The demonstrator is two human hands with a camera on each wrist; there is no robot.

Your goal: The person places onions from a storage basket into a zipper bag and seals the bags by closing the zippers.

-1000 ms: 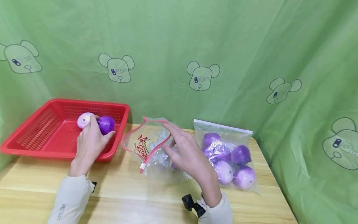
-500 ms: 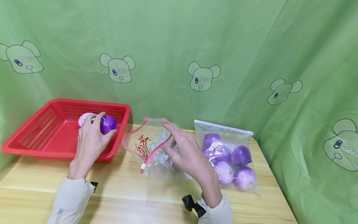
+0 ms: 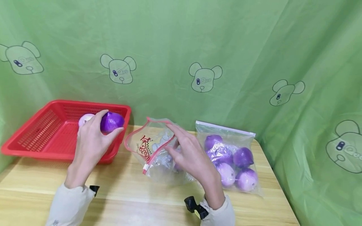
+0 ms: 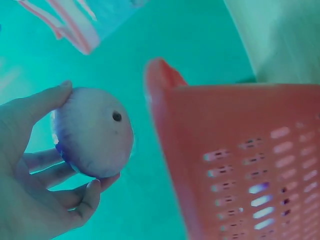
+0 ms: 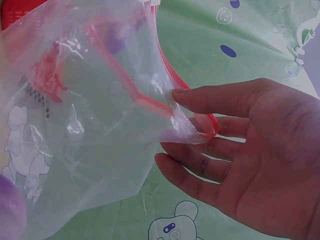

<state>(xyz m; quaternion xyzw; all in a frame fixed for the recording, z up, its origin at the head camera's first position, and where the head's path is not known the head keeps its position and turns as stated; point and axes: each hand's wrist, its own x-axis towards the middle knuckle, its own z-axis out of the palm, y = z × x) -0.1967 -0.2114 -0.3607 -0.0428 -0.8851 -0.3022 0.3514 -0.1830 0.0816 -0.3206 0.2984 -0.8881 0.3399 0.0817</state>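
In the head view my left hand (image 3: 91,139) grips a purple onion (image 3: 113,122) between thumb and fingers, above the right end of the red basket (image 3: 25,153). The left wrist view shows the onion's pale end with a dark spot, beside the basket's rim. Another, paler onion (image 3: 85,119) sits in the basket, partly covered by my hand. My right hand (image 3: 193,153) pinches the red zip edge of a clear zip bag (image 5: 105,165) between thumb and fingers. The bag's mouth gapes toward the left, with its slider (image 3: 145,168) at the front corner. Something purple (image 3: 177,167) shows inside, mostly hidden.
A second clear zip bag (image 3: 226,127) with a whitish zip lies at the right, holding several purple onions (image 3: 244,157). Everything stands on a wooden table (image 3: 135,204). A green curtain (image 3: 164,47) with bear drawings hangs close behind.
My left hand has lifted the purple onion up and to the right, toward the basket's right rim, apart from the paler onion. My right hand and the bag have hardly moved.
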